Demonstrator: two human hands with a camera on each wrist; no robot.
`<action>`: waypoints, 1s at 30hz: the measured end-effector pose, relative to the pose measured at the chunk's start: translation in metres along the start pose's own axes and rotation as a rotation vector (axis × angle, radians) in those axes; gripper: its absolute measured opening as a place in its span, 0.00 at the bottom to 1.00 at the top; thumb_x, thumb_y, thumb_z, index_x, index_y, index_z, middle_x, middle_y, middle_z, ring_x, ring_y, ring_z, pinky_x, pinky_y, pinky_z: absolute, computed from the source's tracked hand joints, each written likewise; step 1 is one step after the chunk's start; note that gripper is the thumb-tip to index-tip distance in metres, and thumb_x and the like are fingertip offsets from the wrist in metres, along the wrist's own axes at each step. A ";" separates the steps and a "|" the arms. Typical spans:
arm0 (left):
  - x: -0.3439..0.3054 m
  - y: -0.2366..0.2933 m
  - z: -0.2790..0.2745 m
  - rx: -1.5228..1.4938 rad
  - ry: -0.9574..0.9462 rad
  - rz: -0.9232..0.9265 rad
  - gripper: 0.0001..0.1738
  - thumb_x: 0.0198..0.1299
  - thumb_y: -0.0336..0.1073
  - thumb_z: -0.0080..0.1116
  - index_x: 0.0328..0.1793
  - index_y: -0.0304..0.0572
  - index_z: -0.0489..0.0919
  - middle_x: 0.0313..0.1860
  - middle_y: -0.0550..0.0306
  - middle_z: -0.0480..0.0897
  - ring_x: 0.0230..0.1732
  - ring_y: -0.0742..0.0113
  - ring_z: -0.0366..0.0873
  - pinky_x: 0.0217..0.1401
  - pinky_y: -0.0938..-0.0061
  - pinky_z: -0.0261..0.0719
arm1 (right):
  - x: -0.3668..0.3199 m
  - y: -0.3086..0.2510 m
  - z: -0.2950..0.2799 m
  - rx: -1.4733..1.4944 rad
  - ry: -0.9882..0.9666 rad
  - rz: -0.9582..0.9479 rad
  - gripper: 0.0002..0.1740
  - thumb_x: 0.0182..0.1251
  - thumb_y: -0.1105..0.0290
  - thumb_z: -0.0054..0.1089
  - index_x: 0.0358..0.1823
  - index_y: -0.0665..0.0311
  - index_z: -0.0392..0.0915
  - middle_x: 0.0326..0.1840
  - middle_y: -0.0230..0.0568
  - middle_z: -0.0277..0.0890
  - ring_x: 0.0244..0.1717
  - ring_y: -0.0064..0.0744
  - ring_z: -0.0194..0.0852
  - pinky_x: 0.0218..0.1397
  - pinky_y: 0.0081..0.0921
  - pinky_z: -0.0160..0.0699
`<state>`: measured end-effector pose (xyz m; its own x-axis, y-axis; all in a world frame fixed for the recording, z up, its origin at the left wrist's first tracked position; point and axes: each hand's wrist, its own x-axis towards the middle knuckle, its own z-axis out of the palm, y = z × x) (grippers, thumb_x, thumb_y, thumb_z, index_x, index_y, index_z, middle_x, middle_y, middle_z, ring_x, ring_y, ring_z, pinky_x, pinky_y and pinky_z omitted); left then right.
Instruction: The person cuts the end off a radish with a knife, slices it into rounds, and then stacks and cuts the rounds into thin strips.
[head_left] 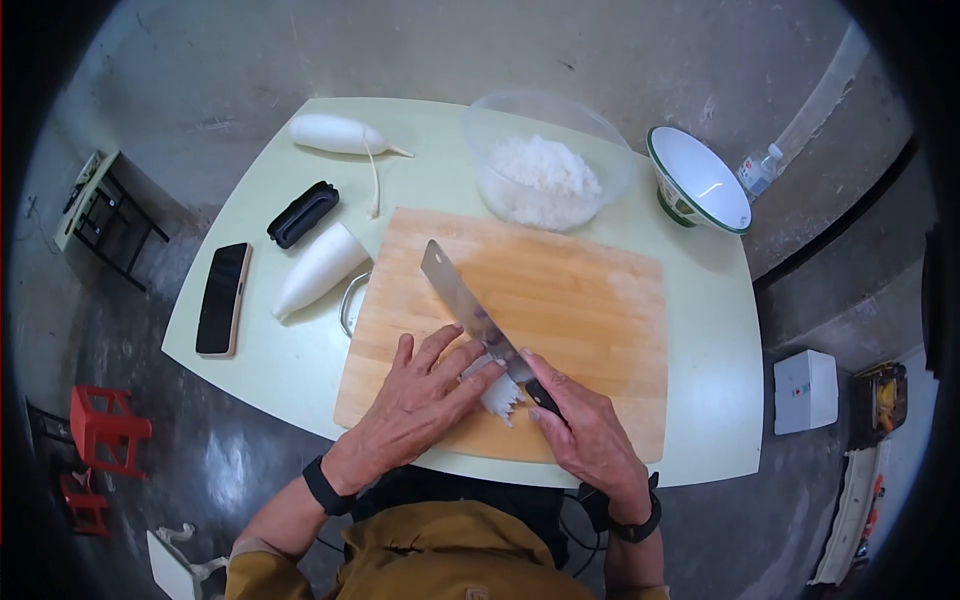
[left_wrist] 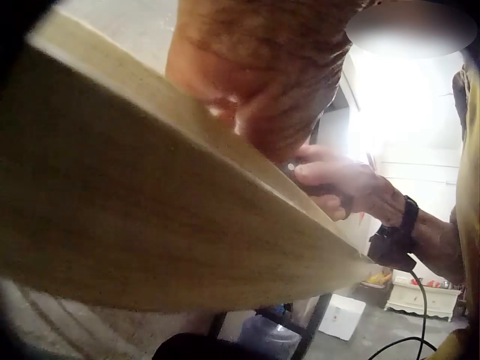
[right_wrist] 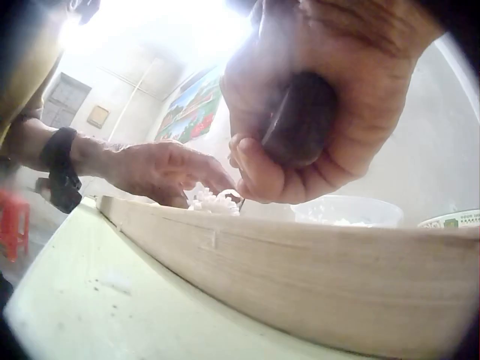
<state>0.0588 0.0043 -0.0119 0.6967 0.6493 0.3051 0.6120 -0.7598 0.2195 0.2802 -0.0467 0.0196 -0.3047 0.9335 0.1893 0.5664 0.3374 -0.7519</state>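
My right hand (head_left: 592, 425) grips the black handle (right_wrist: 301, 120) of a kitchen knife (head_left: 460, 300). Its broad blade lies diagonally over the wooden cutting board (head_left: 590, 310), tip toward the far left. Against the near side of the blade, my left hand (head_left: 410, 400) presses down with fingers spread and slightly bent. White radish shreds (head_left: 503, 400) sit below its fingertips, between the two hands near the board's front edge. In the right wrist view the cut shreds (right_wrist: 214, 202) show as a small ridged heap; the fingers partly hide the radish.
A clear plastic bowl (head_left: 615, 170) of white shreds stands behind the board, beside a green-rimmed bowl (head_left: 700, 180). Left of the board are a cut radish (head_left: 320, 270), a whole radish (head_left: 335, 133), a black case (head_left: 303, 214) and a phone (head_left: 222, 300).
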 end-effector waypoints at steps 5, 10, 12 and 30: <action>-0.001 0.002 -0.002 0.008 -0.021 -0.016 0.30 0.54 0.40 0.68 0.65 0.58 0.73 0.66 0.55 0.69 0.70 0.47 0.62 0.59 0.40 0.65 | 0.000 0.003 -0.002 0.048 -0.001 0.012 0.33 0.65 0.80 0.56 0.73 0.66 0.61 0.59 0.62 0.74 0.57 0.61 0.75 0.58 0.42 0.76; 0.005 0.003 -0.009 -0.015 -0.060 -0.031 0.28 0.56 0.40 0.67 0.64 0.57 0.73 0.66 0.54 0.69 0.70 0.46 0.61 0.59 0.41 0.62 | 0.001 0.001 -0.003 0.047 -0.006 0.011 0.32 0.65 0.80 0.56 0.72 0.68 0.62 0.64 0.61 0.72 0.63 0.59 0.72 0.64 0.40 0.74; 0.005 0.003 -0.009 0.007 -0.070 -0.016 0.28 0.56 0.40 0.67 0.64 0.57 0.73 0.65 0.53 0.70 0.70 0.46 0.61 0.59 0.42 0.62 | 0.001 0.001 -0.004 0.055 -0.012 0.019 0.32 0.65 0.80 0.56 0.72 0.69 0.62 0.65 0.61 0.71 0.64 0.58 0.72 0.65 0.39 0.73; 0.009 0.002 -0.008 -0.018 -0.134 -0.071 0.30 0.57 0.42 0.66 0.67 0.56 0.71 0.68 0.52 0.66 0.74 0.45 0.57 0.64 0.34 0.62 | -0.009 -0.007 -0.015 0.004 0.149 0.128 0.34 0.63 0.82 0.57 0.73 0.65 0.63 0.62 0.61 0.74 0.60 0.54 0.77 0.61 0.36 0.76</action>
<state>0.0634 0.0078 -0.0011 0.6961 0.6994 0.1623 0.6558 -0.7113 0.2528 0.2905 -0.0551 0.0326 -0.1134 0.9765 0.1834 0.5900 0.2147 -0.7783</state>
